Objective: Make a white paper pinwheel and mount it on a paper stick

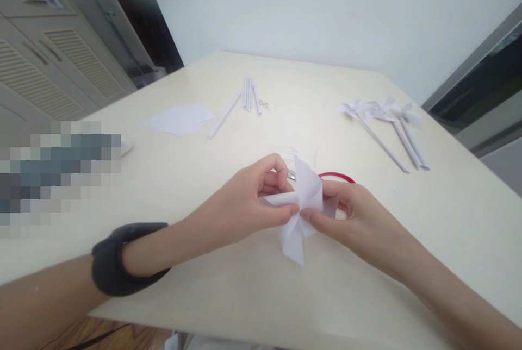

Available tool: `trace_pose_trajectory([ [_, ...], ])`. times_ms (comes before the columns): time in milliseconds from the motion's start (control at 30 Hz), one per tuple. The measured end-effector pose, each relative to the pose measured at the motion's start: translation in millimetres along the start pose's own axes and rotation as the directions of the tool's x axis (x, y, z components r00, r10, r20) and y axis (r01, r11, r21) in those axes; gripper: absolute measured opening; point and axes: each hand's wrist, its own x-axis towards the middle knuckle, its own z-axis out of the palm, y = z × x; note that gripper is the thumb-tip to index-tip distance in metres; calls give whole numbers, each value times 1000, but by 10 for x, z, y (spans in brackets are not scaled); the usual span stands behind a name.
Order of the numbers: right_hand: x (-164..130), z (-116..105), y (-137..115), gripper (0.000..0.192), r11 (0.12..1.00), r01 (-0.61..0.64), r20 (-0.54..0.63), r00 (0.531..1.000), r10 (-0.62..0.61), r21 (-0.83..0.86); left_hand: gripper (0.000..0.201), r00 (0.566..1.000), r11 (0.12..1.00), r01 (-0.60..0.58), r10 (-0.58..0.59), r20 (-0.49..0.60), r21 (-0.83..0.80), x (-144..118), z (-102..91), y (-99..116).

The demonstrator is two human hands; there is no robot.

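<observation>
Both hands hold a white paper pinwheel [304, 206] just above the cream table [253, 290]. My left hand [248, 203] pinches its folded blades from the left with thumb and fingers, and a dark band sits on that wrist. My right hand [359, 217] grips the pinwheel from the right at its centre. Behind the hands, partly hidden, lies a red-handled tool [338, 177] on the table.
Three finished paper pinwheels on sticks [385, 122] lie at the right. Rolled white paper sticks [248, 94] and a single stick [225, 114] lie at the back centre, beside flat white paper sheets [179, 119]. A blurred patch covers the left edge. Cabinets stand at far left.
</observation>
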Motion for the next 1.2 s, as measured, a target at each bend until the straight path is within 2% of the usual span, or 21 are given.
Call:
trace_pose_trajectory([
  [300,22,26,24,8,998,-21,39,999,23,-60,21,997,999,33,-35,66,30,18,-25,-33],
  [433,21,23,81,7,994,-15,75,997,23,-105,17,983,993,82,-94,157,82,58,-63,-89],
  [567,31,-32,97,19,981,-45,35,998,52,-188,14,963,990,108,-128,239,94,75,-61,-146],
  [700,87,-167,89,20,996,-52,-37,998,49,-74,16,961,984,123,-150,231,130,43,-17,-176],
  [833,166,-272,181,19,999,-41,-175,984,41,4,14,963,987,103,-131,238,123,46,-33,-165],
  [1033,296,-263,365,20,999,-34,-240,970,34,5,15,980,995,87,-93,178,42,136,-171,-58],
  [1200,358,-276,445,20,999,-33,-294,955,29,-9,15,996,999,49,-47,78,-23,192,-246,-59],
])
